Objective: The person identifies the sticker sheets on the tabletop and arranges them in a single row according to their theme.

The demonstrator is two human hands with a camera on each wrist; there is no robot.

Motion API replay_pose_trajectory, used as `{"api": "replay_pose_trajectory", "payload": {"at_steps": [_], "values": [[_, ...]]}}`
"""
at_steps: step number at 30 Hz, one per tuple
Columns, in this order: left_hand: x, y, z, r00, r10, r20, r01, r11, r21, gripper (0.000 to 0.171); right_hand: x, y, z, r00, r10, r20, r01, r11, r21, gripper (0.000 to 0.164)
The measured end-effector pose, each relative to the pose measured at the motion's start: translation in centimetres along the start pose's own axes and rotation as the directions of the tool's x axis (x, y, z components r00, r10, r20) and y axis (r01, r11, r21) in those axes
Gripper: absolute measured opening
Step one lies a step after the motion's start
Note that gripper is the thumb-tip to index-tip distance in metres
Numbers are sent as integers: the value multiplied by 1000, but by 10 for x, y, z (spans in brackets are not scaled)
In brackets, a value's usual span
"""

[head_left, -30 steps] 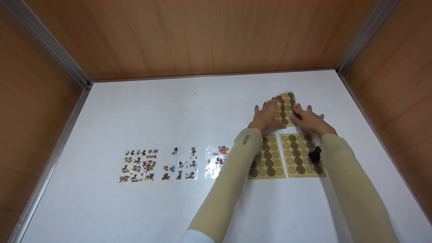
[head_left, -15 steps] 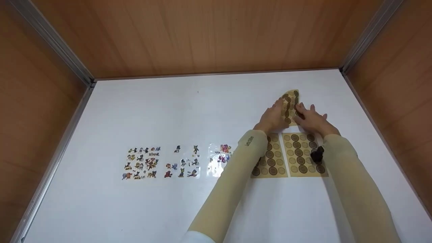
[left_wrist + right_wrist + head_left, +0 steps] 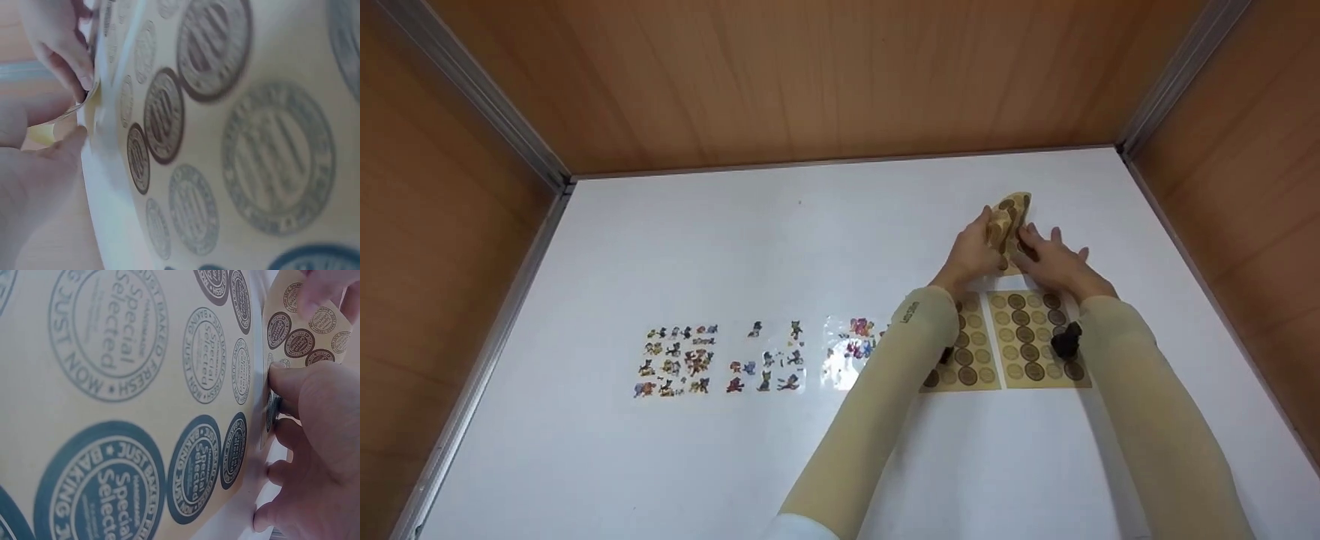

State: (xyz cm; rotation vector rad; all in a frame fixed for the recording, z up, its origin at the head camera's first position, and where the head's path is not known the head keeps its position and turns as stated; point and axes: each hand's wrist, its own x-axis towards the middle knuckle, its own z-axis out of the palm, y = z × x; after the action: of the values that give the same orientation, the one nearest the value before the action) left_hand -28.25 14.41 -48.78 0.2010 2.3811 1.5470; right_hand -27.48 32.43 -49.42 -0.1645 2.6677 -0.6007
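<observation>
A tan sheet of round stickers (image 3: pixel 1015 207) stands curled up between my hands at the back right of the white table. My left hand (image 3: pixel 971 253) grips its left side, which is folded over toward the right. On the opposite edge, my right hand (image 3: pixel 1059 264) pinches the sheet, with the thumb (image 3: pixel 287 381) on its printed face in the right wrist view. The left wrist view shows the bent paper (image 3: pixel 42 134) between the left thumb and fingers. Part of the sheet is hidden behind the hands.
Two more tan sticker sheets (image 3: pixel 1020 349) lie flat side by side under the forearms. To their left lie three clear sheets of cartoon stickers (image 3: pixel 676 360), the rightmost partly behind the left sleeve. Wooden panels (image 3: pixel 840 82) wall in the table (image 3: pixel 660 465) at the back and sides.
The left hand has moved right and folded the left side of the sheet toward the right hand. The sheet has gone from nearly flat to curled. The right hand has stayed almost in place.
</observation>
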Motion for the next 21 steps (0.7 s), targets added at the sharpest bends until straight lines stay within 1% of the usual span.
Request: {"api": "replay_pose_trajectory", "payload": {"at_steps": [1,3,5,7,9,11,13,15,18,21], "values": [[0,1,0,1000,-16,-15,14,998,-68,99,1,0,0,1000,2,-1,-2,1000,0,73],[1,2,-1,998,-44,-45,35,983,-182,99,1,1,0,1000,4,-1,-4,1000,0,73],[2,3,-2,997,-52,-61,34,965,-260,97,2,1,0,1000,1,-4,-1,1000,-1,73],[3,2,-2,996,-60,-67,37,951,-306,97,2,2,1,1000,0,-8,0,1000,0,72],[3,2,0,996,-62,-60,40,949,-312,92,1,2,1,1000,-5,-12,5,1000,1,72],[2,0,1,998,-48,-41,34,952,-303,86,1,2,2,1000,-10,-14,10,1000,2,71],[1,-2,3,1000,-20,-23,12,956,-292,76,0,2,2,1000,-18,-18,18,1000,6,71],[0,-3,4,1000,9,-19,-14,962,-274,68,0,3,3,999,-25,-23,25,1000,7,70],[1,-6,4,998,35,-43,-45,969,-243,61,-1,3,3,999,-34,-27,34,999,13,70],[1,-8,3,997,29,-68,-43,975,-220,56,-1,2,3,999,-35,-28,35,999,13,70]]}}
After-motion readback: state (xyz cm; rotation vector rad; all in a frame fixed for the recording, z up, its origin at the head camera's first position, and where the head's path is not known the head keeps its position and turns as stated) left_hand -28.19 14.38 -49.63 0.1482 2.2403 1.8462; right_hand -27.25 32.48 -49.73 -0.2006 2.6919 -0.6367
